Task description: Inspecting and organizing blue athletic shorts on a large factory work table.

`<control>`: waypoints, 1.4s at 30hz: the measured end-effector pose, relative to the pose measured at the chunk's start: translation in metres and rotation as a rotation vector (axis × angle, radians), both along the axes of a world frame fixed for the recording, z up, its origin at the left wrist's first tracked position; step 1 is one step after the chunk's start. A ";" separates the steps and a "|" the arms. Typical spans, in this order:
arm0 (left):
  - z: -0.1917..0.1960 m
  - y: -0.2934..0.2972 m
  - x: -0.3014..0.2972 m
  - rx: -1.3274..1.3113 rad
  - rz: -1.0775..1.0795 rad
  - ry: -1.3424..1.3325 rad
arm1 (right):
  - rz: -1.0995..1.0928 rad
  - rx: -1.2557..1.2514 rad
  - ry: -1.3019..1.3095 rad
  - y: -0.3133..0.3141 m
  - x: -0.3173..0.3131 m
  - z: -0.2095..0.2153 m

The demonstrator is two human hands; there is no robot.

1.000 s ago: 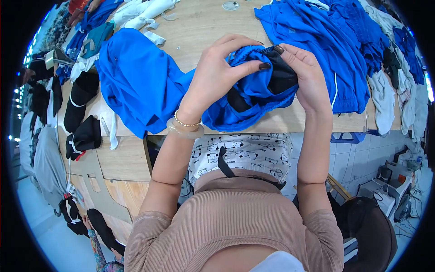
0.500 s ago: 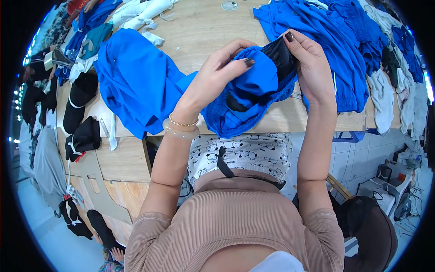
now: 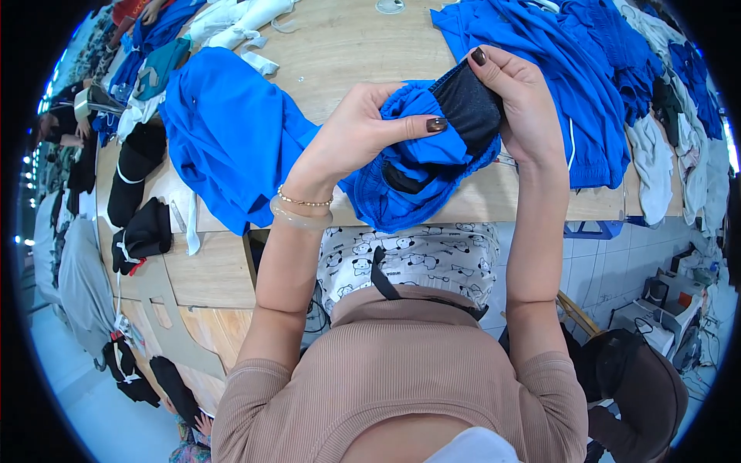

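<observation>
Head view
Left hand (image 3: 363, 127): fingers clenched around a bunched fold of the blue garment (image 3: 421, 166), thumb pressed across its top.
Right hand (image 3: 521, 96): fingers pinching the dark inner panel (image 3: 471, 104) of the same garment, drawing it upward.
Blue garment: raised just above the near edge of the table (image 3: 347, 46), between the two hands, its lower part sagging onto the table edge.
Doing it well: my judgement is that the left hand should keep the bunched cloth steady while the right hand pulls the dark panel evenly (a one-sided tug would likely twist the seam); gripping close to the seam ought to give most control.
Spread blue cloth (image 3: 224, 135): lying flat on the table, left of the held garment and touching it.
Blue pile (image 3: 556, 69): heaped on the table right of the held garment, near the right hand.
Black garments (image 3: 139, 197): far left of the held garment, near the table's edge.
Containers: none that I can make out; everything lies loose on the table.
</observation>
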State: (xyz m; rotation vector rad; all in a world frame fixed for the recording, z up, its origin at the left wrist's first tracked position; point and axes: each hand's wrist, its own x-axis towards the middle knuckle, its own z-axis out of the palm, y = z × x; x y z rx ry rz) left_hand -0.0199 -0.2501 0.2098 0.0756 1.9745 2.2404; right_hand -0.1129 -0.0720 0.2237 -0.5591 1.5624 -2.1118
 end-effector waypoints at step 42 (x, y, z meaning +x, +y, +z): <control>-0.077 -0.041 0.054 -0.803 0.820 -0.024 | -0.577 1.072 0.635 0.047 -0.040 -0.059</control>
